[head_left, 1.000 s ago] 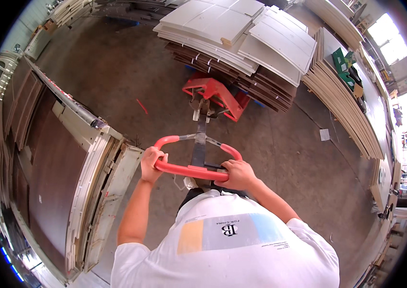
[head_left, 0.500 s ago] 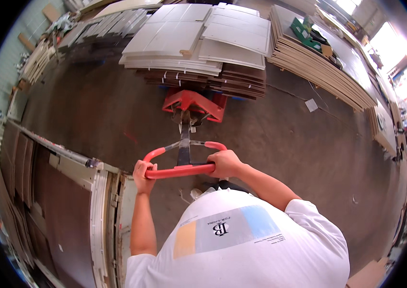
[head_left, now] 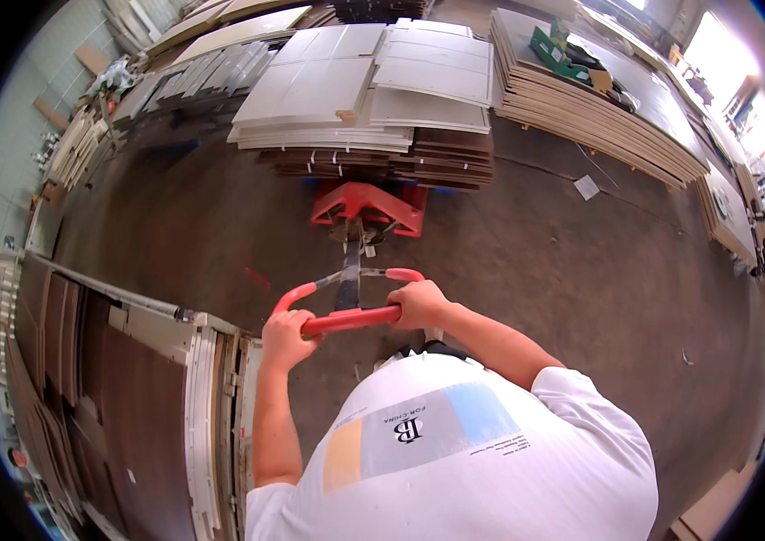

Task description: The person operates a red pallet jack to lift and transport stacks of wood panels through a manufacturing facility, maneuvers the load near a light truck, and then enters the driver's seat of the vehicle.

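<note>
Both hands grip the red loop handle [head_left: 355,319] of a pallet truck in front of me. My left hand [head_left: 289,340] is wrapped round the handle's left corner. At its right end, my right hand [head_left: 419,305] is closed round the bar. A dark shaft runs from the handle to the red pallet truck body [head_left: 369,206]. Beyond that body rests a load of white panels [head_left: 310,81] stacked over dark brown panels [head_left: 373,168]; whatever carries the load is mostly hidden.
A tall stack of boards [head_left: 599,126] stands at the right, with a green crate [head_left: 563,56] on top. At the left, close to my left arm, is a rack of brown panels [head_left: 143,397] with a white frame. A paper sheet [head_left: 586,187] lies on the concrete floor [head_left: 563,270].
My left hand has shifted right along the handle and turned more over its top. The rack at the left and the truck body appear slightly further right and lower in view.
</note>
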The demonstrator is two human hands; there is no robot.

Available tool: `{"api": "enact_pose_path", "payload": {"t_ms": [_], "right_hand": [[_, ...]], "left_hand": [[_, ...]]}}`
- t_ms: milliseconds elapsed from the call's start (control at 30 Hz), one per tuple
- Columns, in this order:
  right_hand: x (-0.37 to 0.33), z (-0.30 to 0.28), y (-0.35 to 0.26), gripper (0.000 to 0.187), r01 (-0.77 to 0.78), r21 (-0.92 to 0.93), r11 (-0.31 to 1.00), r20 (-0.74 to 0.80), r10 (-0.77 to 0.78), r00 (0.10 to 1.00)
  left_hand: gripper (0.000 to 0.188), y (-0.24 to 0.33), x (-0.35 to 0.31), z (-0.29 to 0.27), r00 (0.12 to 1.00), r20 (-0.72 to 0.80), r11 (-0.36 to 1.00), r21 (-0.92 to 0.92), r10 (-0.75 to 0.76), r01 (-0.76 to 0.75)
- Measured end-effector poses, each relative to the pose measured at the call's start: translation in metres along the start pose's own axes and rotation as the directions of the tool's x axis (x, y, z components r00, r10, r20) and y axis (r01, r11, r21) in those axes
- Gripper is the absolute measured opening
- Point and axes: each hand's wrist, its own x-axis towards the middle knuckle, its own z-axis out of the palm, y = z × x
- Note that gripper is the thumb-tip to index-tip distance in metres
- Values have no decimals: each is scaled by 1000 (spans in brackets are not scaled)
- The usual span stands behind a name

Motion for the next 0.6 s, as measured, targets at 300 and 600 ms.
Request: {"api": "enact_pose_path", "payload": {"t_ms": [300, 600], "right_hand": [[-7, 43, -36, 26, -11, -46, 999, -32, 9, 999], [-59, 105, -97, 26, -29, -77, 997, -4, 29, 1000]], "left_hand": [[56, 10, -32, -3, 978, 203, 997, 79, -39, 23], [77, 4, -119, -6, 902, 368, 971, 3, -224, 240]]}}
